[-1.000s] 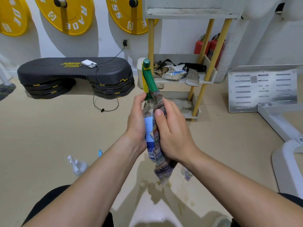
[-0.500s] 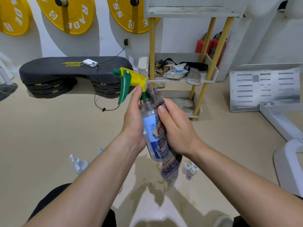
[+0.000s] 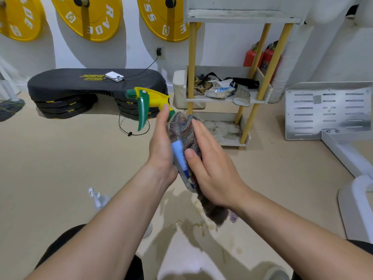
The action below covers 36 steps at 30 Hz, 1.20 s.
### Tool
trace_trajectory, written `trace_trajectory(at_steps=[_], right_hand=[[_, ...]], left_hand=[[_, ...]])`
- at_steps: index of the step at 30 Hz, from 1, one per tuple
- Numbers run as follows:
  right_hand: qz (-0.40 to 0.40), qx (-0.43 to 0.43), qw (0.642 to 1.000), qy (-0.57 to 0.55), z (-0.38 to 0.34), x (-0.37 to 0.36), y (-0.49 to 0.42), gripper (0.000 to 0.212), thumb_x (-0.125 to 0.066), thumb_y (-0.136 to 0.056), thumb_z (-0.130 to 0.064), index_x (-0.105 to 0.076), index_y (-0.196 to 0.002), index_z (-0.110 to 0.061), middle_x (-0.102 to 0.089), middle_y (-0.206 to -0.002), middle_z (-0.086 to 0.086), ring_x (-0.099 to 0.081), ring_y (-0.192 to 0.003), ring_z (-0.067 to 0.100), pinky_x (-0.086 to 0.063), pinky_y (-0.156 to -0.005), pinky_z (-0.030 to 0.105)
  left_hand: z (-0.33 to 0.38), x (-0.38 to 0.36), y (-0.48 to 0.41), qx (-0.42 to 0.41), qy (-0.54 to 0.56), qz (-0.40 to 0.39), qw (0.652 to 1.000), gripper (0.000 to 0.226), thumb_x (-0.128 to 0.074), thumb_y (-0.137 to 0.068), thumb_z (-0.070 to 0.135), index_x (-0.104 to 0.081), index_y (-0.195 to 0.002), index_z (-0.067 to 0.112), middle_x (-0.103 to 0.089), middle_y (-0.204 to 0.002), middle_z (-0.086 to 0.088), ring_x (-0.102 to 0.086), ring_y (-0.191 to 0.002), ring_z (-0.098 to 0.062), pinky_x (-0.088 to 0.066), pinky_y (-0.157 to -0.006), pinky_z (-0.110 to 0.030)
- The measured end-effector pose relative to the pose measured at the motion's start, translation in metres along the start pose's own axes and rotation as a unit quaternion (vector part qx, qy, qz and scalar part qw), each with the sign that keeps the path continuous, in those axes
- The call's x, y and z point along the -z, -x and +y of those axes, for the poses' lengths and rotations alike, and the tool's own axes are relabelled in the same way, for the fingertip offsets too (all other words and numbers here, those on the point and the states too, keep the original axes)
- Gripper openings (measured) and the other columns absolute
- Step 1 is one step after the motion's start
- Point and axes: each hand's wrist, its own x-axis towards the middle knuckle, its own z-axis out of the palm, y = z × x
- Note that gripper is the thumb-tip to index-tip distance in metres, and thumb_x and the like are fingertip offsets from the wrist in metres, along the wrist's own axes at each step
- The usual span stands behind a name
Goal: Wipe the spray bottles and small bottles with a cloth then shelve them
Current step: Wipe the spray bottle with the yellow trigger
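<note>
Now mid-wipe: the spray bottle [image 3: 178, 155] has turned between my grips, and its trigger head, which faced away a second ago, points left.

Head view: my left grip [image 3: 161, 146] wraps the bottle's near side with a fingertip up at the neck. My right grip [image 3: 212, 168] clasps the striped cloth [image 3: 187, 130] round the body, thumb on the blue label. I judge that the turn has brought a fresh face under the cloth, so this bottle is nearly wiped but not yet shelved. The shelf unit [image 3: 224, 130] stands just ahead to the right, its bottom board bare and its middle tier cluttered, with yellow posts to clear. Below my arms a clear spray bottle [image 3: 97, 199] and a small bottle [image 3: 233, 216] wait on the floor [image 3: 60, 158] near a wet patch [image 3: 193, 225]. There is open room to the left.
</note>
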Motion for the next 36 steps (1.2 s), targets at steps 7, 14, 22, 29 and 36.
trace_trajectory(at_steps=[7, 14, 22, 29, 36], right_hand=[[0.075, -0.165, 0.961, -0.207, 0.009, -0.002, -0.007, 0.023, -0.035, -0.108, -0.040, -0.056, -0.116, -0.035, -0.064, -0.108, -0.023, -0.055, -0.100, -0.016, -0.041, -0.089, 0.011], [0.056, -0.248, 0.955, -0.150, 0.015, -0.018, 0.007, 0.050, -0.023, -0.107, -0.050, -0.064, -0.107, -0.021, -0.068, -0.102, -0.003, -0.061, -0.100, 0.018, -0.043, -0.085, 0.033], [0.087, -0.258, 0.937, -0.218, 0.014, -0.020, -0.002, 0.041, -0.033, -0.103, -0.046, -0.067, -0.101, -0.023, -0.072, -0.102, -0.002, -0.065, -0.101, 0.020, -0.049, -0.096, 0.043], [0.147, -0.366, 0.838, -0.377, 0.000, -0.015, -0.012, 0.043, -0.042, -0.106, -0.038, -0.069, -0.096, -0.006, -0.076, -0.089, 0.013, -0.071, -0.087, 0.031, -0.057, -0.079, 0.043], [0.191, -0.451, 0.696, -0.525, -0.023, -0.029, -0.015, 0.041, -0.040, -0.108, -0.039, -0.063, -0.098, -0.007, -0.072, -0.093, 0.014, -0.068, -0.084, 0.031, -0.054, -0.095, 0.057]], left_hand=[[-0.018, -0.008, 0.001, -0.076, -0.055, 0.057, 0.994, 0.025, -0.078, -0.087, 0.024, -0.074, -0.099, 0.001, -0.075, -0.096, -0.021, -0.071, -0.084, -0.030, -0.059, -0.085, -0.045], [-0.002, -0.006, -0.004, -0.148, -0.047, 0.111, 0.982, 0.033, -0.076, -0.087, 0.030, -0.068, -0.102, 0.002, -0.065, -0.079, -0.005, -0.063, -0.067, -0.016, -0.055, -0.065, -0.029], [-0.018, -0.001, 0.001, -0.116, -0.080, 0.098, 0.985, 0.031, -0.074, -0.088, 0.038, -0.066, -0.092, 0.008, -0.065, -0.078, -0.005, -0.063, -0.068, -0.019, -0.055, -0.074, -0.035], [-0.001, -0.002, 0.000, -0.148, -0.052, 0.100, 0.983, 0.034, -0.066, -0.094, 0.040, -0.062, -0.098, 0.007, -0.065, -0.081, -0.006, -0.063, -0.067, -0.017, -0.055, -0.067, -0.031], [-0.001, -0.001, -0.012, -0.197, -0.018, 0.182, 0.963, 0.036, -0.062, -0.096, 0.047, -0.063, -0.084, 0.013, -0.065, -0.072, -0.002, -0.064, -0.059, -0.014, -0.053, -0.059, -0.027]])
